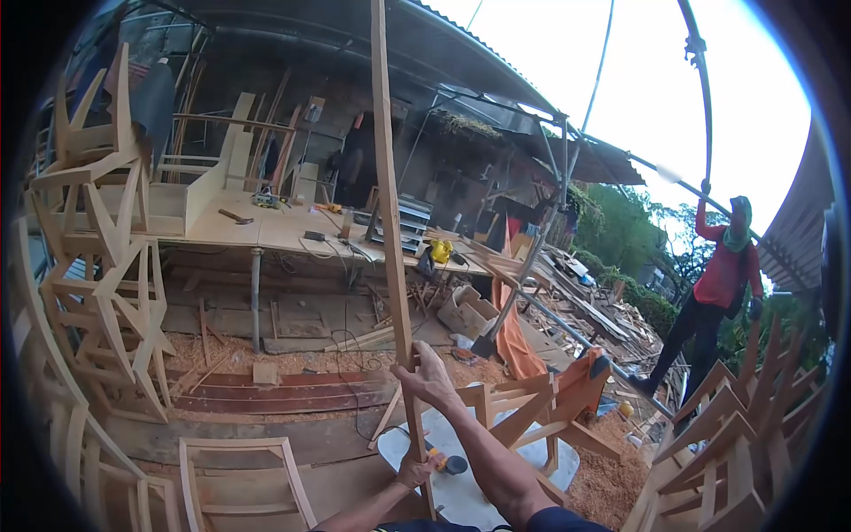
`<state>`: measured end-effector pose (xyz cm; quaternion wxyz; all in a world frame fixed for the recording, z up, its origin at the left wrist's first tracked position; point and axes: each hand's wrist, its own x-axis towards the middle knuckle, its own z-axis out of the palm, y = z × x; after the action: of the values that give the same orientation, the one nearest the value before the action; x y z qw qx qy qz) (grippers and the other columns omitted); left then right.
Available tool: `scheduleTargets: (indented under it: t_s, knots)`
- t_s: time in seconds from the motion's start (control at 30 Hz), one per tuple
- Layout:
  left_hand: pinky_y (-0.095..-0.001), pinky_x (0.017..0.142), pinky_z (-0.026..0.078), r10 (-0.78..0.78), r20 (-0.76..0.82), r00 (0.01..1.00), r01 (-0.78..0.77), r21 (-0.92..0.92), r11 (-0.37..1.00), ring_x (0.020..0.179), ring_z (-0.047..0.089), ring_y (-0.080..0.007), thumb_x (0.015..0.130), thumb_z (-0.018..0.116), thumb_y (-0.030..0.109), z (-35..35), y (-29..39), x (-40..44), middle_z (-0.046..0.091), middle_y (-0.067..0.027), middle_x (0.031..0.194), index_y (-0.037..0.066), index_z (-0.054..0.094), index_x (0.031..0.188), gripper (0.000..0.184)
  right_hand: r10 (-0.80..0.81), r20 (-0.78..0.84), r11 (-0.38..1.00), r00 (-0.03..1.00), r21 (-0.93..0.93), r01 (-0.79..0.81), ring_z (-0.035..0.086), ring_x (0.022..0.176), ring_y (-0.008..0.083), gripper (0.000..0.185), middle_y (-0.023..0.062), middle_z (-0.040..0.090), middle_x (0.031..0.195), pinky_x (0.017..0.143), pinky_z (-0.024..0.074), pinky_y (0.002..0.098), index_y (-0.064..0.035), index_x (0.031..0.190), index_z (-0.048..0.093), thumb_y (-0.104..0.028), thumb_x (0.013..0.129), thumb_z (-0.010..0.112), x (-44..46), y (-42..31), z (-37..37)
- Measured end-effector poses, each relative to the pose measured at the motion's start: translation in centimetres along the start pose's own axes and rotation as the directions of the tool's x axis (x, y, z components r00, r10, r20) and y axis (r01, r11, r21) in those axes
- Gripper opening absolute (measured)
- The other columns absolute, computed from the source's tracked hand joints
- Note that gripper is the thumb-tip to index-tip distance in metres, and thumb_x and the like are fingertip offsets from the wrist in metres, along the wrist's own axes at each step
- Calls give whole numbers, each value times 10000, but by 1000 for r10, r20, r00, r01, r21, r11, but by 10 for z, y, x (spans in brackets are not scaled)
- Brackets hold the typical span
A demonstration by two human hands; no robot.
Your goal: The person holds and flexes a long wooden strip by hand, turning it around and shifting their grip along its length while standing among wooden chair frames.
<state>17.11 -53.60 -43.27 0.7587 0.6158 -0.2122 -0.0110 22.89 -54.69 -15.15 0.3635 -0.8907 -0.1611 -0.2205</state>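
Note:
A long, narrow wooden strip stands nearly upright before me, its top running out of view. My right hand is closed round it at about chest height. Lower down, my left hand grips the same strip near its bottom end. Just beside the left hand, an orange and black tool lies on a white board; its kind is partly hidden. To the right of my forearm, a wooden chair frame rests on that board.
Stacked chair frames rise at left and right. A workbench behind carries a hammer and other tools. A person in red stands at right by metal poles. Sawdust and wood scraps cover the ground.

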Motion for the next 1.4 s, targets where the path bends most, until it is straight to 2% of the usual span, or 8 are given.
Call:
scheduleTargets:
  t_s: [0.17, 0.27, 0.53, 0.73, 0.77, 1.13, 1.27, 1.4]
  knots:
    - [-334, 771, 546, -76, 30, 997, 76, -9, 997, 718, 649, -151, 911, 759, 245, 13, 1, 8, 657, -62, 793, 45, 436, 1491, 693, 73, -85, 997, 994, 40, -70, 663, 948, 260, 565, 187, 670, 1036, 863, 525, 389, 41, 1218, 583, -282, 793, 767, 4, 43, -15]
    - [-323, 712, 547, 47, 54, 997, -52, 89, 995, 685, 636, -141, 908, 757, 224, 24, -43, 18, 651, -56, 790, 49, 471, 1467, 651, 137, -119, 985, 983, 120, -123, 637, 919, 211, 512, 151, 643, 980, 835, 517, 364, 33, 1158, 575, -297, 819, 772, -1, 67, -21]
    - [-301, 701, 538, -52, 288, 956, 84, -102, 991, 655, 625, -114, 924, 726, 202, 59, -25, 18, 626, -9, 685, 71, 532, 1413, 542, 241, -253, 971, 937, 64, -232, 608, 833, 172, 494, 88, 628, 900, 777, 518, 361, -14, 1136, 585, -376, 870, 792, 0, 77, -59]
    - [-283, 671, 528, -95, 337, 937, 130, -82, 988, 656, 629, -111, 919, 723, 199, 63, -20, 15, 623, 4, 673, 76, 552, 1388, 514, 235, -215, 965, 948, 173, -200, 645, 801, 164, 535, 97, 664, 929, 746, 537, 333, -39, 1250, 562, -314, 863, 807, -14, 90, -65]
    - [-280, 670, 525, -103, 345, 933, 132, -62, 989, 659, 631, -110, 920, 720, 196, 63, -17, 19, 624, 4, 675, 75, 551, 1388, 512, 239, -223, 944, 945, 280, -173, 649, 797, 213, 487, 134, 684, 872, 776, 521, 371, -4, 1145, 559, -312, 843, 785, -11, 91, -63]
    - [-265, 564, 459, -184, 371, 910, 240, -111, 964, 584, 545, -65, 949, 727, 210, 80, 11, 38, 581, 40, 659, 112, 680, 1265, 334, 203, -433, 954, 878, 291, -77, 625, 671, 130, 402, 51, 628, 790, 610, 504, 294, -18, 1032, 571, -258, 830, 823, 21, 92, -102]
    - [-261, 548, 461, 29, 384, 923, -25, -15, 1000, 565, 545, -63, 948, 736, 234, 101, 31, 44, 598, 34, 670, 106, 750, 1156, 244, 90, -504, 991, 859, 128, -29, 653, 744, 106, 422, 49, 692, 878, 673, 539, 286, -11, 1155, 599, -253, 882, 812, 25, 75, -140]
    - [-259, 568, 475, -119, 416, 902, 184, -121, 975, 602, 560, -59, 952, 748, 279, 114, 87, 41, 635, 12, 716, 101, 751, 1145, 263, 78, -624, 997, 778, 41, -68, 645, 738, 180, 458, 113, 691, 851, 668, 511, 350, -8, 1078, 602, -411, 930, 762, 25, 16, -184]
